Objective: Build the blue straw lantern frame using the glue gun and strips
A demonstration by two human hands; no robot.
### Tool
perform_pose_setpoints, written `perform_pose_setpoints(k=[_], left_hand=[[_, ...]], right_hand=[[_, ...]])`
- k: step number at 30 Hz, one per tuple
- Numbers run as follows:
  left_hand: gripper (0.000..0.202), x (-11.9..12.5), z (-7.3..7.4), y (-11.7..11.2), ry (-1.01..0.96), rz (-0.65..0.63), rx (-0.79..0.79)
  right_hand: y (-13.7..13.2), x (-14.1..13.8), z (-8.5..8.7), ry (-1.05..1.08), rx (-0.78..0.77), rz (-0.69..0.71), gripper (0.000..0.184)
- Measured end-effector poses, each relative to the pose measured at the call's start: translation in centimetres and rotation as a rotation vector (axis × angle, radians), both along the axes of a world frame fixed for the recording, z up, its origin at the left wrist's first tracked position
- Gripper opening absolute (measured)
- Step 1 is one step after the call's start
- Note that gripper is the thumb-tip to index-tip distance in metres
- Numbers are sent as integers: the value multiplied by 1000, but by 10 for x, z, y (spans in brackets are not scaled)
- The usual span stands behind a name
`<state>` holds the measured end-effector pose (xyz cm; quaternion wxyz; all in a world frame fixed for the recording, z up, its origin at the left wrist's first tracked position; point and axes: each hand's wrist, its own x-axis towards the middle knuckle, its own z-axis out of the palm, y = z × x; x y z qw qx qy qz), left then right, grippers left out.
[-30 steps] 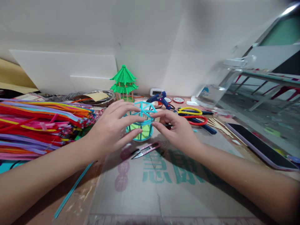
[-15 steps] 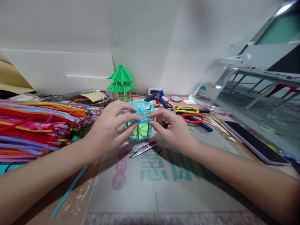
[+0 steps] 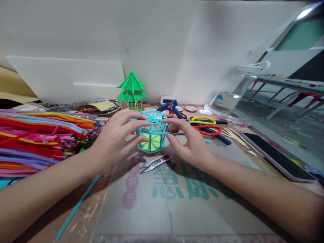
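Note:
A small six-sided frame of light-blue pipe cleaners (image 3: 151,144), with spokes across its top and a yellow-green base, stands upright between my hands. My left hand (image 3: 117,135) curves around its left side, thumb and fingers apart; whether the fingertips touch the frame is unclear. At the upper rim's right corner, a loose blue pipe cleaner (image 3: 179,134) runs off to the right. My right hand (image 3: 191,140) has it between the thumb and a bent finger, with the index finger raised above. Pink-handled thread snips (image 3: 159,162) lie just in front of the frame.
Bundles of coloured pipe cleaners (image 3: 37,138) fill the left side. Behind are a green pagoda model (image 3: 132,87) and a blue glue gun (image 3: 172,107). Red-and-yellow-handled pliers (image 3: 206,130), thin sticks (image 3: 235,137), a phone (image 3: 275,155) and a water bottle (image 3: 227,98) are at right.
Both hands' fingertips have drawn slightly apart from the frame's front rim. The right thumb and index finger have spread, and the loose pipe cleaner now shows between them.

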<state>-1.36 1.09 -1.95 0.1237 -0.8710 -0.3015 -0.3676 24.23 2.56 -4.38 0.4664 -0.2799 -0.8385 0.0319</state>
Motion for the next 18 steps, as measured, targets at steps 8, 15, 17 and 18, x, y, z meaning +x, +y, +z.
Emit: perform_pose_setpoints(k=[8,15,17,18], left_hand=[[21,-12,33,-9,-87,141,-24],[21,-24,34,6,18,123,-52],[18,-26,32,9,37,83,-71],[19,-26,31,10,57,68,-79]], right_hand=[[-18,8,2,-488,575,227,15],[-12,2,-11,-589,-349,-63,37],[-6,3,-12,-563,-502,-231,38],[-3,4,-13,-522,-513,-305,36]])
